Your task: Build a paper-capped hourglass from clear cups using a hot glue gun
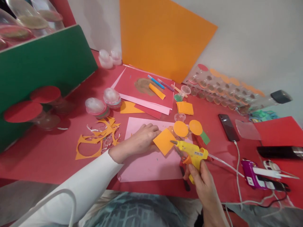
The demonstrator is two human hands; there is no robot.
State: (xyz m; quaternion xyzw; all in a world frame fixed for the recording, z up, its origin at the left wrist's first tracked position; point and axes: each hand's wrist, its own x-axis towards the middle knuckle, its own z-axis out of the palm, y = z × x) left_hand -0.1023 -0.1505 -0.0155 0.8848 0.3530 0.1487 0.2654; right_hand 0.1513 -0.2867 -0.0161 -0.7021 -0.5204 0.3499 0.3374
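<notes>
Nearest the wearer, the right hand [203,181] grips a yellow glue gun [194,152] by its handle, the fingers wrapped round it near the orange trigger; whether the trigger is pressed cannot be told. Beneath the gun lies a dark-handled tool [185,181], partly hidden. The nozzle points left and overlaps the right corner of an orange square [165,142] in this view; contact cannot be confirmed. The left hand [145,138] reaches over a pink sheet [142,171] and appears to grasp the square at its left corner, fingers curled and tips hidden behind the card.

The work appears partly complete. Just beyond the square, two orange discs [181,129] top clear plastic pieces, and to the left, orange offcuts [79,151] with round openings lie on the red surface [59,160], suggesting that discs have been cut. Red discs [23,111] cap similar pieces further left. By contrast, the square in hand has its corners intact, as does a small stack of orange squares [186,108] beyond the discs; these seem to be left untrimmed. Farther off, more discs top a row of clear pieces [208,90] along the wall, and an orange board [161,34] stands at the back.
</notes>
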